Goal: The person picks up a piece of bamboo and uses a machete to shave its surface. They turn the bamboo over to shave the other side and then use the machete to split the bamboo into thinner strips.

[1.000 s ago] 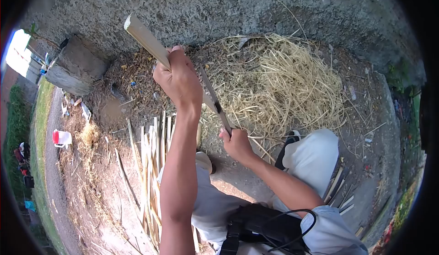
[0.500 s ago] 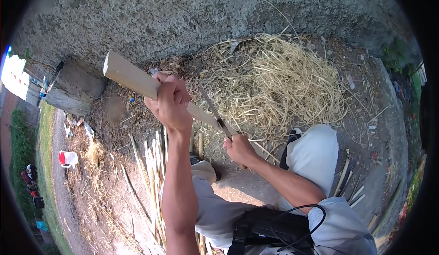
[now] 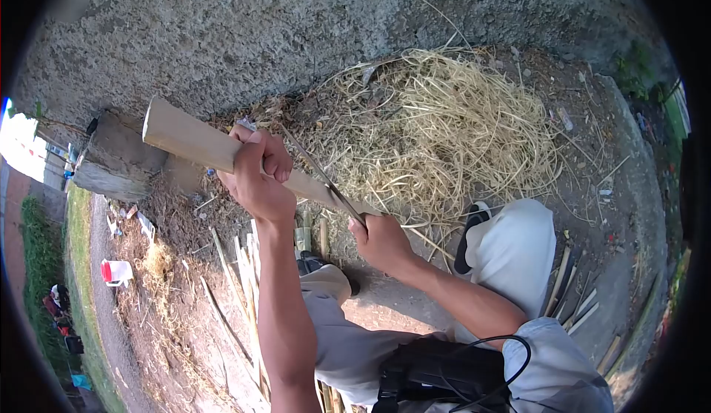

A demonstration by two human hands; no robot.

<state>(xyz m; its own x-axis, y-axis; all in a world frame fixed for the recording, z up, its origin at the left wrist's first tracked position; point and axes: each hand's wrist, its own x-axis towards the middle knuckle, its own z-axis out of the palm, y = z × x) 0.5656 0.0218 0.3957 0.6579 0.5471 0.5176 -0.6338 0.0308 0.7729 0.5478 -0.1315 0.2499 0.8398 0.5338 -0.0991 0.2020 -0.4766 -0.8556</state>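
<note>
A long, pale strip of split bamboo [image 3: 191, 138] runs slantwise in front of me, its wide end toward the upper left. My left hand [image 3: 259, 172] is closed round it near the middle. Lower right, my right hand [image 3: 381, 243] grips a knife [image 3: 326, 180] at the handle. The narrow dark blade points up and to the left, lying across the lower part of the strip. The handle is mostly hidden in my fingers. Behind the strip, thin curled shavings [image 3: 466, 121] form a large heap on the ground.
A rough grey wall [image 3: 296, 28] rises beyond the heap. Split bamboo lengths [image 3: 241, 280] lie by my left leg, and more strips [image 3: 566, 283] beside my right knee. At the left are a stone block [image 3: 122, 158] and a white jug with a red lid [image 3: 117, 272].
Both hands, the strip and the knife have shifted slightly left in view. The strip's wide end sits a little lower, and the blade still crosses the strip.
</note>
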